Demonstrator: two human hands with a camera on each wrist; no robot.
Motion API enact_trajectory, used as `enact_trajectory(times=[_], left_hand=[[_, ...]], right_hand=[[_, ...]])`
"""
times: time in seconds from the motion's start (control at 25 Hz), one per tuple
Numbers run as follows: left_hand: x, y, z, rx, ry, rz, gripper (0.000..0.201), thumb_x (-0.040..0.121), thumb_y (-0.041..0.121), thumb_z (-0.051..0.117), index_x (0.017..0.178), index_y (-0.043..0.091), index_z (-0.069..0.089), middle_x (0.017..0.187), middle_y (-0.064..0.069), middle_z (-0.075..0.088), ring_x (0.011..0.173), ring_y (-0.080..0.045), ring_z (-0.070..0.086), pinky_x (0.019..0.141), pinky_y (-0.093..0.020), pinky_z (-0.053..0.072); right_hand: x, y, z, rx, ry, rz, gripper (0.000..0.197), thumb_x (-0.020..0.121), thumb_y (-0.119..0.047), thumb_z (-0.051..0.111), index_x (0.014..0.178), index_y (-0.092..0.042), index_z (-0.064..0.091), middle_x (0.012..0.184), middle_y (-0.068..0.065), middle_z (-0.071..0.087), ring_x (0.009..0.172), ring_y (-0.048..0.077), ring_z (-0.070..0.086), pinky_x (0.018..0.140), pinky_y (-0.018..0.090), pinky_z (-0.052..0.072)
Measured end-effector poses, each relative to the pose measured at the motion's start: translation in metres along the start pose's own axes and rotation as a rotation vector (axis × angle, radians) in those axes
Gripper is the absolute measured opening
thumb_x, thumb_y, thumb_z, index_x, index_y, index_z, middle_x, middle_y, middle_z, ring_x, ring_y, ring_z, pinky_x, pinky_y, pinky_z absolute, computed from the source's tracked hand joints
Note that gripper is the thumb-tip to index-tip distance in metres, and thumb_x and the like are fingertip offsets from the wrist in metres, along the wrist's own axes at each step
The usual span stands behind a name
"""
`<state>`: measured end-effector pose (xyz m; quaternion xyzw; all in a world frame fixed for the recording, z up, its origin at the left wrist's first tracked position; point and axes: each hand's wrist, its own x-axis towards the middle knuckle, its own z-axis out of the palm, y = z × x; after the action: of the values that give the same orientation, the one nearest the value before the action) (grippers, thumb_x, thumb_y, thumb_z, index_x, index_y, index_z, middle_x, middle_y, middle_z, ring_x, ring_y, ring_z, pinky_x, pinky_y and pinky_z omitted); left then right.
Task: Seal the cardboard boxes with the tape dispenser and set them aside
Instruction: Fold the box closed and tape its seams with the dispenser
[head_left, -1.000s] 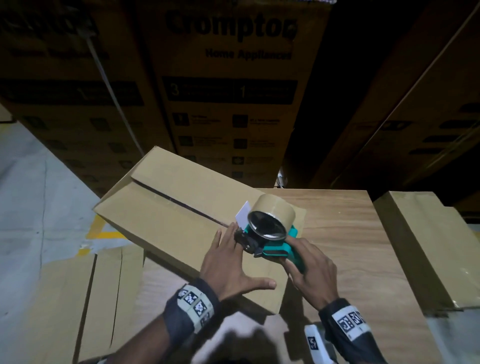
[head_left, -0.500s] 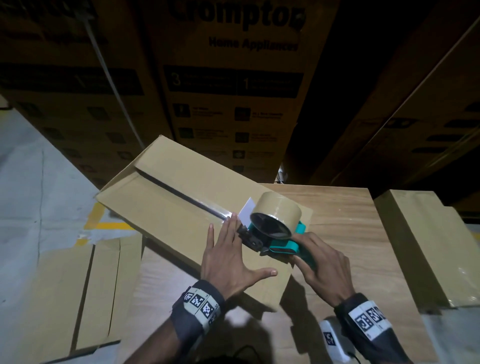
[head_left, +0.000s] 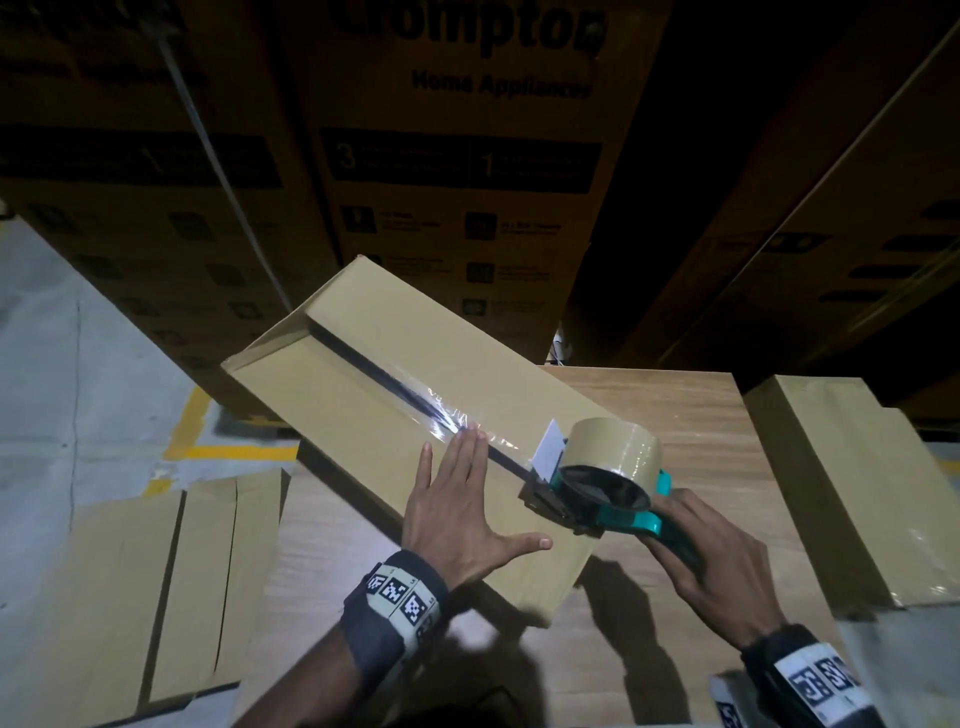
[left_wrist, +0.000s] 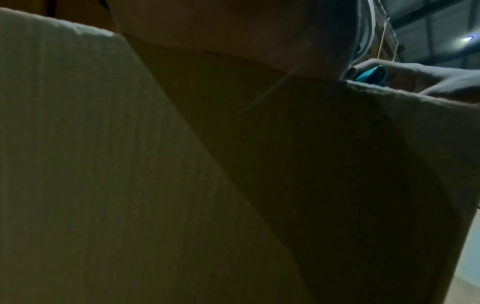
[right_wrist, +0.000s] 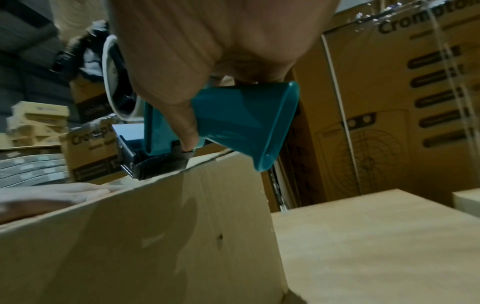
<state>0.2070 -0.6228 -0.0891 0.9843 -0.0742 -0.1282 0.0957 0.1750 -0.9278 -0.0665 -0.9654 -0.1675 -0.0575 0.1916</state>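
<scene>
Stacked printed cartons (head_left: 457, 171) behind, a wooden table (head_left: 685, 415) in front, grey floor with yellow marking to the left. Long cardboard box (head_left: 363, 415) lying diagonally across the table, far end overhanging the table's left edge, flaps closed along a centre seam. Clear tape (head_left: 447, 415) laid glossy along the nearer part of that seam; the far stretch of seam bare and dark. Left hand (head_left: 462, 525) flat on the box top, fingers straight and close together, thumb spread out to the side, fingertips (head_left: 475, 439) touching the taped seam. Right hand (head_left: 711, 561) wrapped round the teal handle of the tape dispenser (head_left: 608, 488), index finger stretched along the handle toward the black head in the right wrist view (right_wrist: 166, 127). Dispenser head pressed on the box top at the near end of the seam, tan roll standing above it. Second, sealed cardboard box (head_left: 852, 493) at the table's right side, well apart from the hands. Flattened cardboard sheets (head_left: 145, 597) on the floor to the left. Left wrist view dark, mostly box wall (left_wrist: 103, 164).
</scene>
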Motion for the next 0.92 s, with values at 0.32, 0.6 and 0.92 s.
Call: enact_trajectory(times=[0.32,0.6,0.92], left_hand=[[0.009,0.008,-0.004,0.05,-0.044,0.241,0.133,0.067,0.107,0.014,0.162,0.018,-0.013,0.169,-0.002,-0.02,0.155,-0.021,-0.022,0.125,-0.052,-0.009],[0.012,0.043,0.017,-0.075,-0.096,0.377,0.136,0.056,0.111,0.029,0.164,0.031,0.009,0.172,-0.001,0.002,0.157,-0.016,-0.018,0.126,-0.052,-0.007],[0.009,0.046,0.021,-0.065,-0.076,0.34,0.133,0.063,0.107,0.033,0.165,0.026,0.006,0.172,-0.004,0.0,0.156,-0.015,-0.02,0.125,-0.054,-0.008]], right_hand=[[-0.02,0.003,0.046,0.174,0.074,0.104,0.062,0.077,-0.004,0.084,0.126,-0.03,0.055,0.109,-0.01,0.063,0.078,0.009,0.061,0.058,0.03,0.057],[-0.027,0.013,0.05,0.18,0.07,0.094,0.063,0.077,0.0,0.08,0.126,-0.026,0.051,0.111,-0.007,0.06,0.079,0.01,0.063,0.061,0.032,0.06],[-0.034,0.009,0.052,0.146,0.035,0.126,0.068,0.07,0.0,0.086,0.125,-0.024,0.056,0.111,-0.005,0.067,0.083,-0.003,0.055,0.07,-0.001,0.04]])
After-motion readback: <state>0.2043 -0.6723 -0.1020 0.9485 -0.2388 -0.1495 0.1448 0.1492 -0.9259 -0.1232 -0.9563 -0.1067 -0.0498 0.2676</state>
